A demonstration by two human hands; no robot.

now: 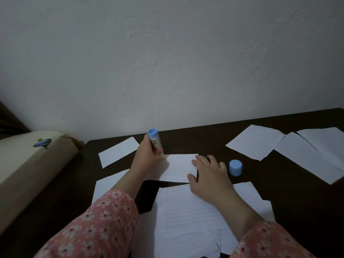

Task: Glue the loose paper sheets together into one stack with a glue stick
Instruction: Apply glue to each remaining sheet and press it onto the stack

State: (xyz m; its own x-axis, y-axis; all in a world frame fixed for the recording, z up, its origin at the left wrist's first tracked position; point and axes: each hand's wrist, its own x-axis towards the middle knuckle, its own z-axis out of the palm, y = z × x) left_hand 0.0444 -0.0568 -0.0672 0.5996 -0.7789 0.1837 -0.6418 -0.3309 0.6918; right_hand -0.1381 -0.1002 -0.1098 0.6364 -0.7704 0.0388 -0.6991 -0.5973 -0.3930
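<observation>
Gripping glue stick (156,140), label unreadable, left hand (149,155), right hand (208,171) flat on paper sheet (178,167).

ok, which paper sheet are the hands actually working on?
The small plain sheet at centre: the right hand rests flat on its right edge while the left hand holds the glue stick at its left edge. The other sheets lie untouched.

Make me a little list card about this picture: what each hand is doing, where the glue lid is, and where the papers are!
left hand: grips the glue stick, tip down on the small paper
right hand: lies flat, fingers on the small paper's right edge
blue cap: off, standing on the table, right of the right hand
other sheets: spread loose around the table
</observation>
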